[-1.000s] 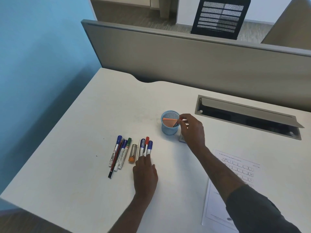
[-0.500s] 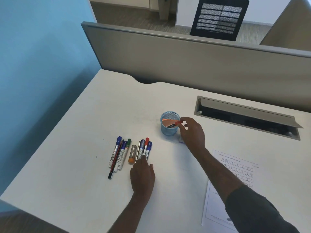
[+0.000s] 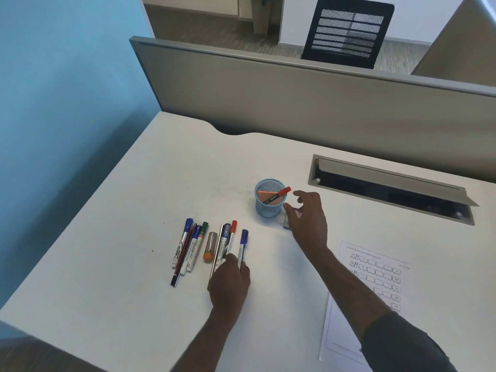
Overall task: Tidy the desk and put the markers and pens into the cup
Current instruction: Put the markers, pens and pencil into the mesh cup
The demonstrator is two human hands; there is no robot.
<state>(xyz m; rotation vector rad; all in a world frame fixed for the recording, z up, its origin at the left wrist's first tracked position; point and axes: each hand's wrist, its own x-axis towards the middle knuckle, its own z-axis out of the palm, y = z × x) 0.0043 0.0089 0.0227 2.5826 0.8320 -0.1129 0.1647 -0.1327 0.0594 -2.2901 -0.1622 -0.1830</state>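
A blue mesh cup stands mid-desk with a red-capped marker leaning inside it. My right hand hovers just right of the cup, fingers apart and empty. On the desk to the left lie several markers and pens in a row: a blue-capped marker nearest the cup, a red-capped one, a grey and orange highlighter, a green-capped marker. My left hand rests at their near ends, fingers pinching the blue-capped marker.
A small dark eraser-like block lies under my right hand beside the cup. A printed worksheet sits at the right front. A cable tray slot opens at the back right. A grey partition borders the desk's far side.
My right hand let go of the red-capped marker, which now rests in the cup, and drew back slightly. My left hand pulled the blue-capped marker rightward, apart from the row.
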